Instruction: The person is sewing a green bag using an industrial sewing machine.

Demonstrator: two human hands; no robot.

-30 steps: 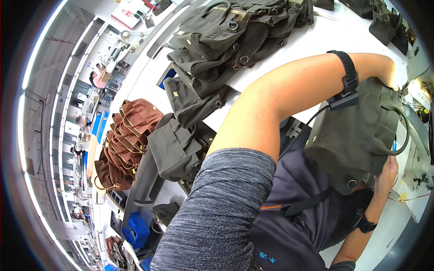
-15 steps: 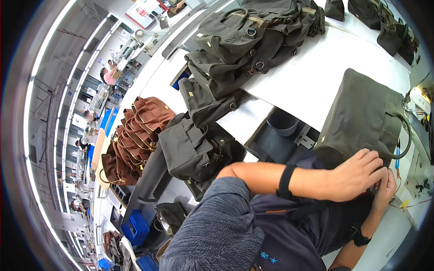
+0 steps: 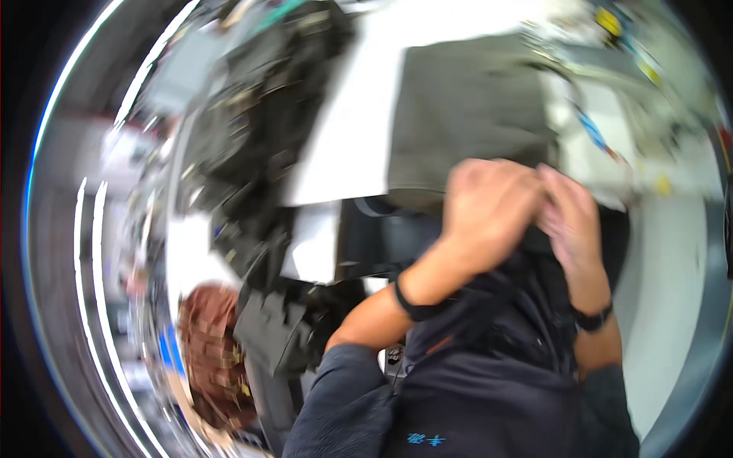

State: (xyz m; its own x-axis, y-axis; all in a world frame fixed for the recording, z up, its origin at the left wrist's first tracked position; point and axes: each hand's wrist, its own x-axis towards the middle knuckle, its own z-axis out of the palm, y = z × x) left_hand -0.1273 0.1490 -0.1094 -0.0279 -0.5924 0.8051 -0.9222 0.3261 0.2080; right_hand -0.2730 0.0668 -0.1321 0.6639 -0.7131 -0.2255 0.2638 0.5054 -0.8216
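A large dark olive bag [image 3: 469, 114] lies on the white table in front of me, its handle at the right end. By the bag's near edge my left hand [image 3: 489, 210] is closed, fingers curled. My right hand [image 3: 571, 217] meets it fingertip to fingertip, its fingers pressed together. Whatever is between the fingers, if anything, is hidden by the left hand and motion blur. Both hands are above my dark apron [image 3: 489, 397].
To the left a heap of dark olive bags [image 3: 259, 122] covers the table. Below it are a dark bag [image 3: 279, 328] and stacked reddish-brown bags [image 3: 214, 351]. A blue slender tool [image 3: 592, 128] is right of the olive bag, near blurred machine parts.
The view has swung to the right, so the olive bag and my hands appear further left and higher. My hands stay close together beside the bag.
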